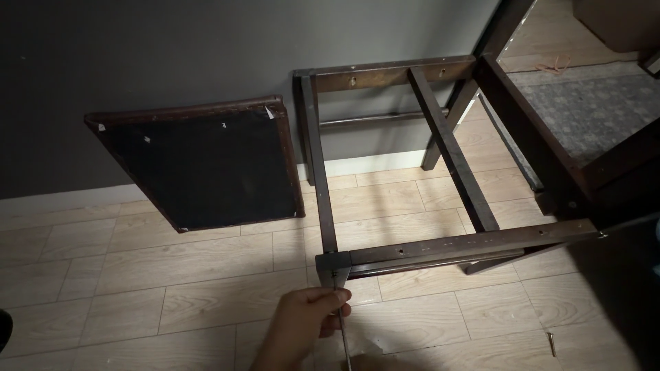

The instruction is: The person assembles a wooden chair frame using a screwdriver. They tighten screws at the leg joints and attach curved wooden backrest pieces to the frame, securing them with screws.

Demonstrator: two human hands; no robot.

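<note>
My left hand (306, 323) reaches in from the bottom edge and pinches a thin metal tool shaft (342, 336). The shaft's tip meets the near left corner (333, 264) of a dark wooden frame (454, 242). The frame lies tilted on the floor, with its rails and a cross slat (450, 148) running back to the wall. The lower end of the shaft leaves the picture at the bottom. My right hand is out of sight.
A dark seat panel (203, 165) with a black underside leans against the grey wall at left. A loose screw (551, 341) lies on the light wood floor at lower right. A grey rug (584, 110) and an orange cord (553, 65) lie at upper right.
</note>
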